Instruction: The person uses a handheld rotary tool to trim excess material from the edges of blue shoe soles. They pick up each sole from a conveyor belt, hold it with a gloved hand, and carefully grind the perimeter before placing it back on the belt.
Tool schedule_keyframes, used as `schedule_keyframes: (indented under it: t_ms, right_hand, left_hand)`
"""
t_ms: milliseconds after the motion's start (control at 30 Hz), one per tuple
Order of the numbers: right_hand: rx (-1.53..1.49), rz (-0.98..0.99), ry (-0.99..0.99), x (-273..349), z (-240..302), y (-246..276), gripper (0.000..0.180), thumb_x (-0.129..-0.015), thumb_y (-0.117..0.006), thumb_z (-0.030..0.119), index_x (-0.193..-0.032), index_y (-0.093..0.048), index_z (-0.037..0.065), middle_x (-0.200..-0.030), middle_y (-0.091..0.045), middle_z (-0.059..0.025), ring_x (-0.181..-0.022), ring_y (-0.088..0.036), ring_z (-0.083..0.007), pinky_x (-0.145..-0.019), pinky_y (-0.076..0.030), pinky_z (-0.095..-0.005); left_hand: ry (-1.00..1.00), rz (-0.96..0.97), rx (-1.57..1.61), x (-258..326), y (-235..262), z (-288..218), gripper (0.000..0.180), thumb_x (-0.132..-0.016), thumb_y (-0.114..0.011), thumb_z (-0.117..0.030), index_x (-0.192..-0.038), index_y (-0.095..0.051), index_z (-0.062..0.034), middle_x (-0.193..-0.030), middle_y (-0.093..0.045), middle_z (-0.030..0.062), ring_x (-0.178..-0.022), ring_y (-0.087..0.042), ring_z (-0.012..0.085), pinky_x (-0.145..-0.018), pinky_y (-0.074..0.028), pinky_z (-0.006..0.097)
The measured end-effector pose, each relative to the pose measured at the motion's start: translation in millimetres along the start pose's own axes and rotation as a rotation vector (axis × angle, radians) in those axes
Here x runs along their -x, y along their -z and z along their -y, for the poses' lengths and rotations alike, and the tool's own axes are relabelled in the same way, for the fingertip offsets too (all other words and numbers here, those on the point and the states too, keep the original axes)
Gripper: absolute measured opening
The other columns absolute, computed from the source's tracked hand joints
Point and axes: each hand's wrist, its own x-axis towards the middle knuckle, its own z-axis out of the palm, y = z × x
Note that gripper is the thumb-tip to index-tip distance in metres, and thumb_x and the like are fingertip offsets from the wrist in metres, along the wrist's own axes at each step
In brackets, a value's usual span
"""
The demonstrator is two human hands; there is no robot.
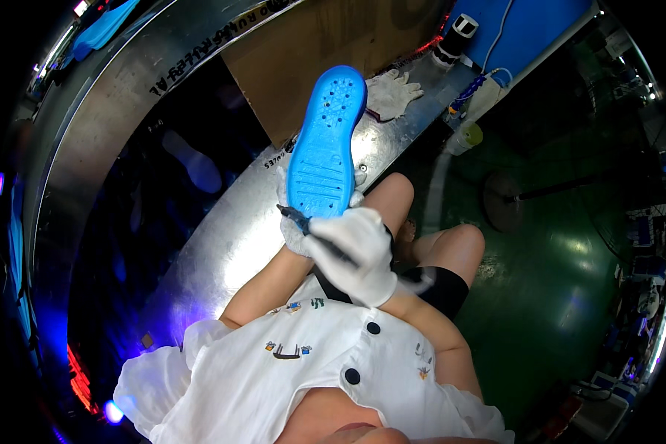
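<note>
A bright blue shoe sole [320, 166] with small holes at its far end and ridges nearer me stands out in front of my body. My left hand [294, 235], in a white glove, grips it from beneath at the near end, fingertips showing along its right edge. In my right hand [359, 255], also gloved and blurred by motion, is a dark pen-like tool [296, 217]. Its tip points left, across the near end of the sole. Whether the tip touches the sole I cannot tell.
A metal bench [229, 244] lies under my hands. On it are a white glove [394, 95] and a black-and-white cylinder [455, 41]. Cardboard [281, 74] stands behind. A pale sole shape [192, 163] shows on the dark surface at left. A blue-handled tool with hose [466, 94] sits right.
</note>
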Motion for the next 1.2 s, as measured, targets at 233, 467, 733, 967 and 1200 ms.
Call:
schedule_keyframes:
  t_ms: [233,467,733,967,1200]
  right_hand:
    - [-0.006,0.014,0.015,-1,8,-7,0.018,-0.075,-0.075,0.013,-0.091,-0.067,0.009,-0.084,-0.065,-0.0065,-0.072,-0.061,-0.0221,-0.079,-0.047,-0.0341]
    - [0.007,0.016,0.008,-1,7,7,0.024,-0.069,-0.080,0.005,-0.089,-0.067,0.005,-0.075,-0.065,-0.0090,-0.069,-0.063,-0.0279,-0.069,-0.049,-0.0321]
    - [0.053,0.371,0.207,-15,-4,32,0.024,-0.072,-0.078,0.010,-0.093,-0.069,0.006,-0.092,-0.069,-0.0055,-0.066,-0.061,-0.0234,-0.060,-0.049,-0.0309]
    - [-0.102,0.380,0.063,-19,-17,35,0.021,-0.077,-0.075,0.010,-0.097,-0.069,0.008,-0.098,-0.070,-0.0071,-0.077,-0.066,-0.0257,-0.066,-0.053,-0.0316]
    - [-0.121,0.425,-0.071,-34,-12,47,0.018,-0.076,-0.075,0.007,-0.094,-0.071,0.008,-0.099,-0.072,-0.0069,-0.080,-0.068,-0.0252,-0.069,-0.054,-0.0323]
  left_hand:
    - [-0.063,0.005,-0.001,-2,14,-1,0.084,-0.092,-0.036,-0.069,-0.139,-0.042,0.0001,-0.120,-0.056,0.0314,-0.101,-0.061,0.0453,-0.083,-0.056,0.052]
    - [0.109,0.187,-0.125,-7,-1,-15,0.090,-0.088,-0.037,-0.076,-0.135,-0.042,0.0003,-0.119,-0.055,0.0298,-0.100,-0.062,0.0396,-0.083,-0.056,0.049]
    - [0.095,-0.178,-0.222,-7,-28,-38,0.083,-0.093,-0.037,-0.069,-0.142,-0.041,-0.0020,-0.124,-0.056,0.0276,-0.100,-0.062,0.0417,-0.087,-0.054,0.051]
    - [0.454,-0.156,-0.391,-19,-20,-68,0.062,-0.098,-0.046,-0.044,-0.134,-0.049,0.0057,-0.133,-0.055,0.0226,-0.117,-0.059,0.0319,-0.104,-0.045,0.044]
    - [0.502,-0.413,-0.842,-27,-58,-75,0.041,-0.094,-0.060,-0.041,-0.104,-0.068,-0.0027,-0.099,-0.069,0.0104,-0.087,-0.067,0.0177,-0.077,-0.056,0.031]
